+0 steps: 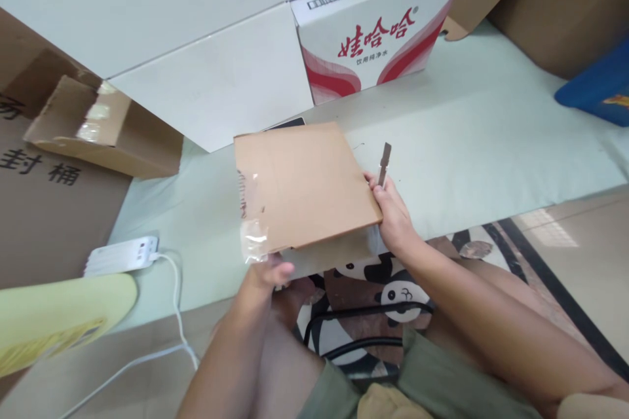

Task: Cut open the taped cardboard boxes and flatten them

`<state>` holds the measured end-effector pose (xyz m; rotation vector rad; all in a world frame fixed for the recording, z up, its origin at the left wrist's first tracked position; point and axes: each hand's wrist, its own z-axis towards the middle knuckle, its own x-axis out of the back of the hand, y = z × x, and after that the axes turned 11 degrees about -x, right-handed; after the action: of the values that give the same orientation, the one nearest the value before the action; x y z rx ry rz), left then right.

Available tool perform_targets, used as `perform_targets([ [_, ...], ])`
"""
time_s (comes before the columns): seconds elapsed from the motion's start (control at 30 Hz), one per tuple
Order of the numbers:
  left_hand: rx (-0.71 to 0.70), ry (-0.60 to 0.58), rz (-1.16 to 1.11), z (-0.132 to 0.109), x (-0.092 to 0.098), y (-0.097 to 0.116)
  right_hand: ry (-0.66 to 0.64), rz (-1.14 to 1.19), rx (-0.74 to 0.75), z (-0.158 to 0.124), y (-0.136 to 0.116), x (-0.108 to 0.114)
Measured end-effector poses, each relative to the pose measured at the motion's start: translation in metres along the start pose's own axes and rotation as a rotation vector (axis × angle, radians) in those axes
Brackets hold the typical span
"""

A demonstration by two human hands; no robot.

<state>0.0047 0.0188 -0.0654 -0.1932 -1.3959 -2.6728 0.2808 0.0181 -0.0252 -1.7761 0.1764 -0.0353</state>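
Observation:
A flat brown cardboard box (pixel 304 183) is held just over the front part of the table, with torn clear tape at its left end. My right hand (pixel 393 216) grips the box's right edge, and a small grey-brown tool (pixel 384 160) with a metallic part sticks up from between its fingers. My left hand (pixel 269 272) is at the lower left corner of the box, closed on it with the thumb outside; its other fingers are mostly hidden beneath. Behind the box, the edge of a dark flat object (pixel 289 124) shows.
The pale green table (pixel 472 137) holds a white box (pixel 211 72), a red-and-white carton (pixel 368 46) and an open brown box (pixel 142 137). A white power bank (pixel 122 256) with a cable lies at left. Yellow (pixel 63 308) and blue (pixel 599 88) objects flank the sides.

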Motion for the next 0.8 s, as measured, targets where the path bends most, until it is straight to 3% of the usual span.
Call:
perform_targets([
  [0.07,-0.059,-0.155,0.13,-0.001,-0.002,0.001,0.003,0.006,0.001,0.0,-0.001,-0.001],
  [0.13,-0.057,-0.187,0.279,0.003,-0.006,0.005,-0.018,0.002,0.012,0.0,-0.002,-0.002],
  [0.23,0.029,-0.104,0.386,0.011,-0.013,0.013,-0.035,0.022,0.038,0.0,-0.003,-0.004],
  [0.47,0.093,0.262,0.511,0.037,-0.02,0.026,-0.026,0.022,-0.059,0.001,-0.002,-0.003],
  [0.63,0.121,0.335,0.423,0.047,0.007,0.017,-0.059,0.022,-0.061,0.001,-0.002,-0.002],
  [0.8,0.125,0.351,0.16,0.032,0.018,0.01,-0.146,-0.103,0.045,-0.001,-0.001,-0.003],
])
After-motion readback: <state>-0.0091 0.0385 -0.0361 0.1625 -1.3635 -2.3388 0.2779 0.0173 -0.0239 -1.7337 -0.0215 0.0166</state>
